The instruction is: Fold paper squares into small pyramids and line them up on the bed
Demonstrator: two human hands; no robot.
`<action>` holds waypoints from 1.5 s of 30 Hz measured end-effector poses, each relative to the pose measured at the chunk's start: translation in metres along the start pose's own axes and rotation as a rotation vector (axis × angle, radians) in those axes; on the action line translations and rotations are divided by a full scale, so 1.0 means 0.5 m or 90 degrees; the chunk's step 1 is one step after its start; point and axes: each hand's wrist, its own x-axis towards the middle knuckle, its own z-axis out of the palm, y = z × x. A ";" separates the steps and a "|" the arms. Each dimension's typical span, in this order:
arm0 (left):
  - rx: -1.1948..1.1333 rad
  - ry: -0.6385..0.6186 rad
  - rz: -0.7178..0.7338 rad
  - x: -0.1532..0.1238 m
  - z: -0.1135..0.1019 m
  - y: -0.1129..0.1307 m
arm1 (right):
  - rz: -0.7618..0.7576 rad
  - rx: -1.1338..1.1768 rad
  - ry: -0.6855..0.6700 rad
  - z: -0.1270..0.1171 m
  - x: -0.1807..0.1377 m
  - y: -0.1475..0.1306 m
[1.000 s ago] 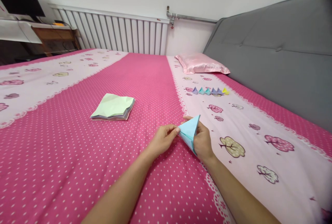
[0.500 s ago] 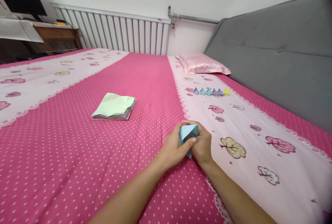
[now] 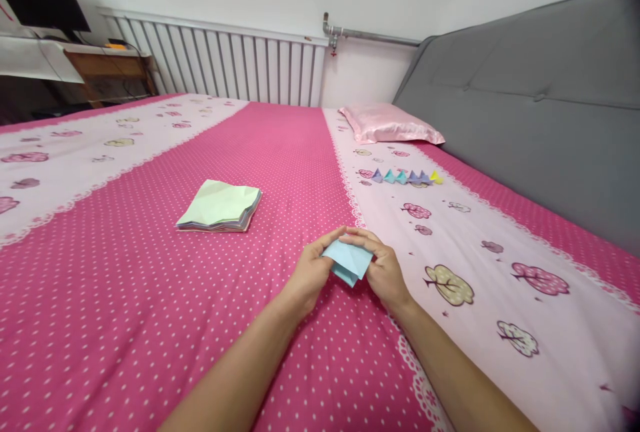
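Observation:
A light blue folded paper (image 3: 350,259) is held between both hands above the bed, its layers parted along the edge nearest me. My left hand (image 3: 311,272) grips its left side, the thumb tucked in at that edge and the fingers along the far side. On the right side my right hand (image 3: 384,269) is closed on the same paper, with its fingers over the far edge. Fingertips of both hands come close together behind the paper. A stack of square paper sheets (image 3: 220,204), pale green on top, lies to the left of my hands.
Small folded paper pieces (image 3: 401,177) in purple, turquoise and yellow stand in a row at right. Beyond them lies a pink pillow (image 3: 387,124). A grey headboard (image 3: 530,79) borders the bed's right side; a white radiator (image 3: 225,62) stands at the back.
The blue paper has turned from an opened, upright pocket shape to a flatter one. My left hand has shifted left, and the hands are farther apart on its two sides.

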 end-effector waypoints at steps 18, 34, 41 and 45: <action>0.306 -0.035 0.056 0.012 -0.034 0.003 | 0.105 -0.026 -0.072 -0.001 -0.003 0.020; 1.152 -0.077 0.129 -0.012 -0.053 -0.020 | -0.040 -0.628 -0.255 0.010 -0.022 0.013; 1.138 -0.056 0.087 -0.017 -0.050 -0.011 | -0.039 -0.680 -0.272 0.006 -0.026 0.005; 1.137 -0.054 0.077 -0.020 -0.048 -0.004 | -0.041 -0.699 -0.267 0.006 -0.027 -0.001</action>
